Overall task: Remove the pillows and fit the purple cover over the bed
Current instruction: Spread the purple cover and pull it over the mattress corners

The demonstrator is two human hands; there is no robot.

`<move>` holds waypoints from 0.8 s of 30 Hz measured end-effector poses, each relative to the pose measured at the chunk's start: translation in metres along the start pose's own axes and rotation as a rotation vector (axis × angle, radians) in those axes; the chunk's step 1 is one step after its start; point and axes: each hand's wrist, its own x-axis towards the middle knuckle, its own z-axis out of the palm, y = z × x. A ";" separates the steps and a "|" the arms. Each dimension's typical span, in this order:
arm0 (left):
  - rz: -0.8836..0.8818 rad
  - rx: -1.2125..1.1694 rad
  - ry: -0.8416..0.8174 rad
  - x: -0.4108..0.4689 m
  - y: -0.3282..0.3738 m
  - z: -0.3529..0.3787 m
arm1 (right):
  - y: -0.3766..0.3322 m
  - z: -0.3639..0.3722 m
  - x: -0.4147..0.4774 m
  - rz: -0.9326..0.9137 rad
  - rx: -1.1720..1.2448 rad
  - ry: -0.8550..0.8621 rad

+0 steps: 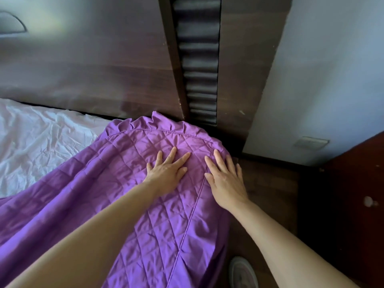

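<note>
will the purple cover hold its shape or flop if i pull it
Probably floppy: the purple cover hangs in soft folds at the side. Its quilting likely adds slight body and weight. Its sheen suggests it slides easily.

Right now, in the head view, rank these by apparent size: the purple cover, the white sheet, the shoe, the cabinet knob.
1. purple cover
2. white sheet
3. shoe, cut off by the frame edge and near the camera
4. cabinet knob
</note>
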 end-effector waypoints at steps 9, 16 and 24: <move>0.145 -0.032 0.151 -0.103 0.018 0.052 | -0.019 0.025 -0.100 -0.085 0.001 0.031; 0.087 -0.272 0.288 -0.186 0.018 0.109 | -0.032 0.052 -0.143 0.063 0.166 0.101; -0.010 -0.208 0.240 -0.232 0.043 0.152 | -0.030 0.081 -0.183 0.111 0.300 -0.029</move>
